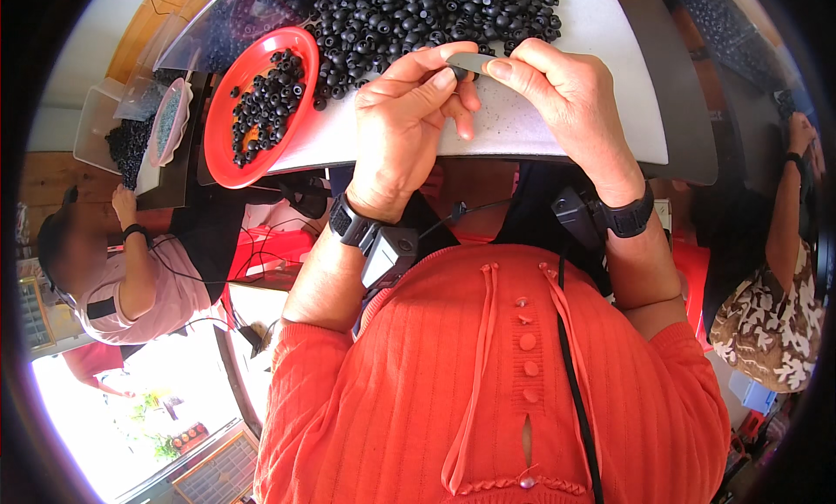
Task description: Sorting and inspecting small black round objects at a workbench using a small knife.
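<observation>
A dark, rounded part (461, 73) sits partly hidden in the grip of the left hand (402, 112); a thin grey blade (468, 61) overlaps it, one end pinched by the right hand (570, 90)

A co-worker (137, 277) in a pale pink top (109, 321) is at left, a person (786, 216) in camouflage-patterned clothing (766, 351) at right.

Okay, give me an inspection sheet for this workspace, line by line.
Surface: white worktop, partly covered by a pile of black parts.
Job's things: red tray at left, holding more black parts.
Clutter: dark specks on the worktop.
Hands: left hand pinches a small black part; right hand holds a thin grey blade over it.
Cables: black cable down the red top.
Surroundings: co-workers at left and right.
</observation>
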Demonstrator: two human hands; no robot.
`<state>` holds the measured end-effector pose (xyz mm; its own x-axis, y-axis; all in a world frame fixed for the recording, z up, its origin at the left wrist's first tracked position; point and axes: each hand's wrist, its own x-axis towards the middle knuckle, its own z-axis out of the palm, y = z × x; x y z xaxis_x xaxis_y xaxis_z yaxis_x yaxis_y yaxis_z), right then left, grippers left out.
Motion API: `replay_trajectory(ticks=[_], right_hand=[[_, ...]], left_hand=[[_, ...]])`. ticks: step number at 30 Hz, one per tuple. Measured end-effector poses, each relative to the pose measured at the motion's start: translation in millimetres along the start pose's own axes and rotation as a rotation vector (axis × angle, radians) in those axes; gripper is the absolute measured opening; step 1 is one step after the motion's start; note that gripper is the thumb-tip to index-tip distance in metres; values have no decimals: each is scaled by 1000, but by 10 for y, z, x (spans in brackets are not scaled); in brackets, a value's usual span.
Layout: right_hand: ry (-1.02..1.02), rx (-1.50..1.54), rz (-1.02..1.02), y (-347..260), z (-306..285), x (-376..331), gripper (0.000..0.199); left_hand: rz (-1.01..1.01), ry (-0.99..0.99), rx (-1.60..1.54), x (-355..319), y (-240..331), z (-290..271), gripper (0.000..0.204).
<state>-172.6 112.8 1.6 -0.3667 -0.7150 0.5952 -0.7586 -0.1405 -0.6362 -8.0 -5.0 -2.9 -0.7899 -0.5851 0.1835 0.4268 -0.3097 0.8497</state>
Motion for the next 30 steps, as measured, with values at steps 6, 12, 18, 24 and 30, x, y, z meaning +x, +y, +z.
replay_trajectory(ticks=[6,12,18,24,30], right_hand=[[-3,-16,-23,0,2,5,36],[-7,-26,-29,-3,-3,7,36],[7,37,-39,-7,28,2,34],[94,147,12,-29,-38,-4,28],[84,144,-4,-11,-20,-6,27]], left_hand=[[23,20,34,-9,-2,33,28],[46,28,75,-7,-22,37,27],[37,50,74,-14,14,69,28],[268,228,360,-64,544,-236,29],[468,431,1209,-82,1230,-933,24]])
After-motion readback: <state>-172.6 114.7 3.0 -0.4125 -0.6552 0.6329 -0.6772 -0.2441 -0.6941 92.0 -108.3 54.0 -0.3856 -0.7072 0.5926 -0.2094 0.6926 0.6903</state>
